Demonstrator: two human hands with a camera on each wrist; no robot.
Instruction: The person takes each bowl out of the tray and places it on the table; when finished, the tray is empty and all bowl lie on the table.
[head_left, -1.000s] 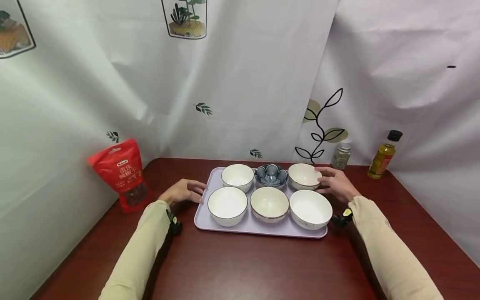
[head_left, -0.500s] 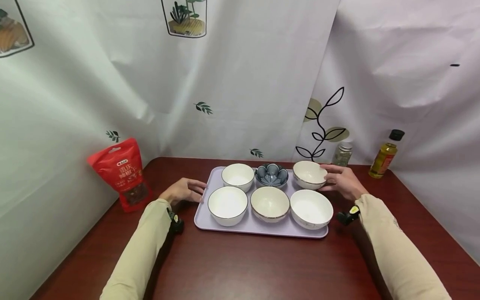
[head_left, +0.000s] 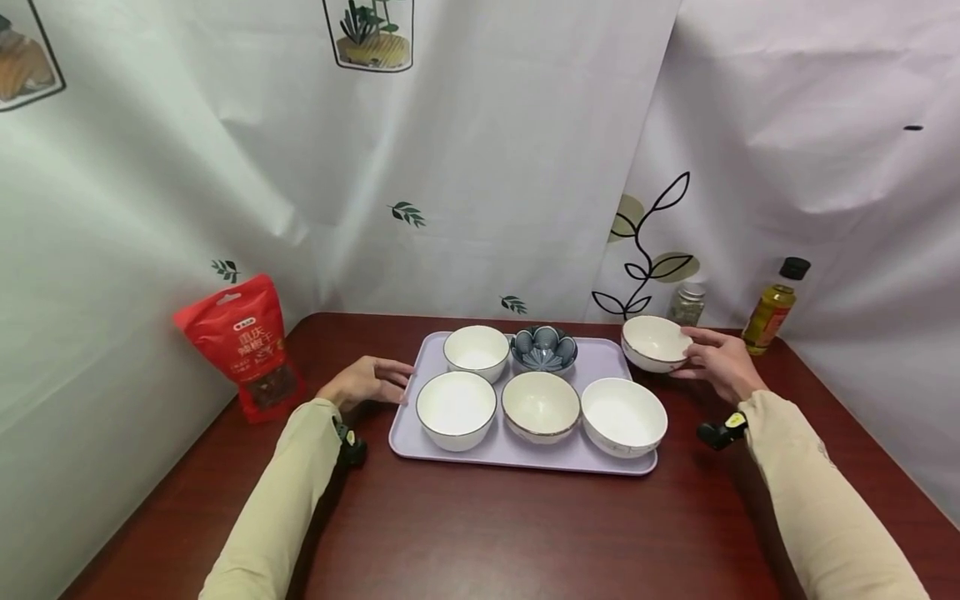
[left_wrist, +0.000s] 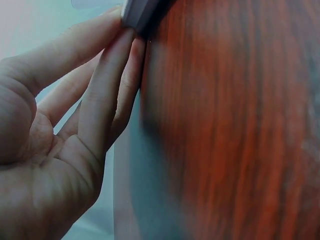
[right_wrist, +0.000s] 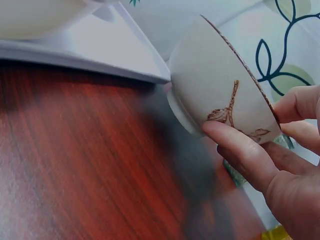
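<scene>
My right hand (head_left: 720,362) holds a cream bowl (head_left: 654,343) by its right side, just beyond the tray's back right corner. In the right wrist view the bowl (right_wrist: 225,85) tilts and shows a brown rim and a brown branch pattern; a thumb lies against its outside. A lilac tray (head_left: 517,460) carries several white and cream bowls and a dark blue petal-shaped bowl (head_left: 544,350). At the tray's left edge my left hand (head_left: 367,383) pinches the rim; the left wrist view shows thumb and fingers (left_wrist: 102,95) meeting on it.
A red pouch (head_left: 243,346) leans at the left wall. Behind the held bowl stands a small spice jar (head_left: 686,304), with an oil bottle (head_left: 772,308) farther right. White printed sheeting (head_left: 487,183) closes off the back of the dark red table (head_left: 517,533).
My right hand has carried the cream bowl from the tray's back right spot rightward past the tray's edge. The left hand has stayed on the tray's left rim.
</scene>
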